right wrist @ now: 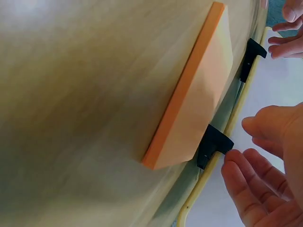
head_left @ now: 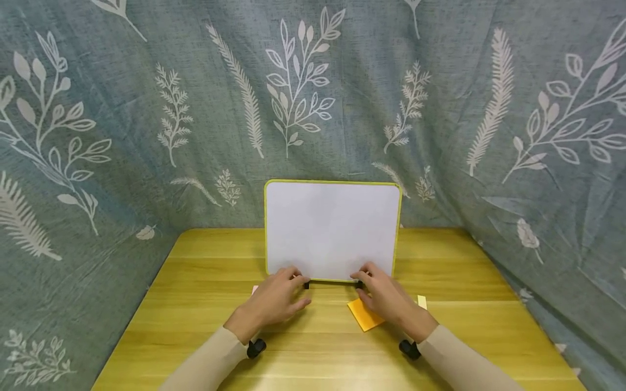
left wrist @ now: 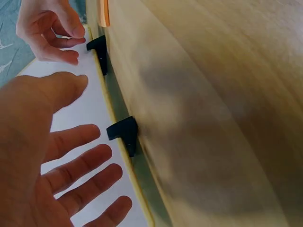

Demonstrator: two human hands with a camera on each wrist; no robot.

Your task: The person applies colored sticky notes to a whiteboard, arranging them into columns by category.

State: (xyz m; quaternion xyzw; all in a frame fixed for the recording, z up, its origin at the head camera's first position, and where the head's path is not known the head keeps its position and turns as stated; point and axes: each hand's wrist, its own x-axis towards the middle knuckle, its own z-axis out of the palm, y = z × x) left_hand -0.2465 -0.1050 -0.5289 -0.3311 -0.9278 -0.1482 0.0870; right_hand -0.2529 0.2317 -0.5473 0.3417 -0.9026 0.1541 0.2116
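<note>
A whiteboard (head_left: 332, 233) with a yellow-green frame stands upright on the table, its lower edge held in two black feet (left wrist: 124, 133). My left hand (head_left: 276, 296) hovers at the board's lower left, beside one foot, with thumb and fingers spread and nothing held. At the lower right is my right hand (head_left: 386, 298), fingers loosely bent and also holding nothing. In the right wrist view its fingertips (right wrist: 232, 158) come right up to the other black foot (right wrist: 213, 144). An orange sticky-note pad (head_left: 364, 316) lies under the right hand, partly hidden by it.
A pale yellow piece (head_left: 422, 302) shows beyond the right wrist, and a pink one (head_left: 255, 289) peeks out behind the left hand. Floral fabric (head_left: 313, 119) surrounds the wooden table (head_left: 313, 358) at the back and sides. Each wrist wears a small black device (head_left: 256, 348).
</note>
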